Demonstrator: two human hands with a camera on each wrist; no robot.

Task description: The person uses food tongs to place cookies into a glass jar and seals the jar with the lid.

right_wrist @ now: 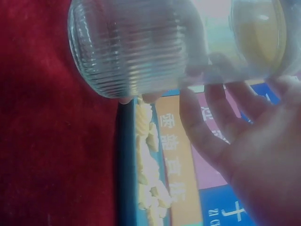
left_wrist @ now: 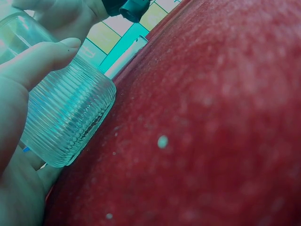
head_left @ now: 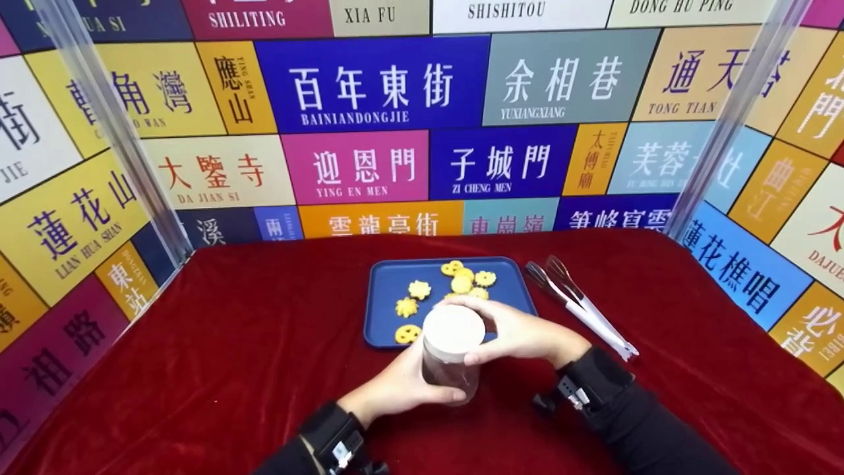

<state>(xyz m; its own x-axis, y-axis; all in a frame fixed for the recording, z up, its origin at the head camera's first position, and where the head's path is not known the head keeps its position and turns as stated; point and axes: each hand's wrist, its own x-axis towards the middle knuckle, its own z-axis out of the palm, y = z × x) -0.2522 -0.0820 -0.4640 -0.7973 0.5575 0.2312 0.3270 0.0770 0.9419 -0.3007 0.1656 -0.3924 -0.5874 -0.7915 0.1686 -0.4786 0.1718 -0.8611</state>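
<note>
1. White lid (head_left: 455,330), round, seated on the mouth of the jar.
2. Jar (head_left: 455,373), clear, ribbed on its lower wall; held in front of the tray, between it and the person. Whether its base touches the cloth cannot be told.
3. Left hand (head_left: 395,384): gripping the jar's body, thumb across the near side, fingers around the far side.
4. Right hand (head_left: 524,333): gripping at the lid, thumb on its near edge, fingers reaching behind.
5. Tray (head_left: 381,280), blue, rounded corners, lying on the cloth; its near edge is partly hidden by the jar and both hands.
6. Biscuits (head_left: 461,284), yellow, on the tray: two flower-shaped and one with holes to the left; a heaped cluster to the right, partly covered by the right hand.
7. Tongs (head_left: 587,307), pale handles towards the person, dark heads just beside the tray's right edge; arms spread.
8. Cloth (head_left: 231,343), deep red, under everything; pale specks (left_wrist: 162,141) on it, blurred.
9. Wall panels (head_left: 372,82), many-coloured, lettered, standing behind and at both sides.
10. Wrist straps (head_left: 599,379), black, one per arm.
</note>
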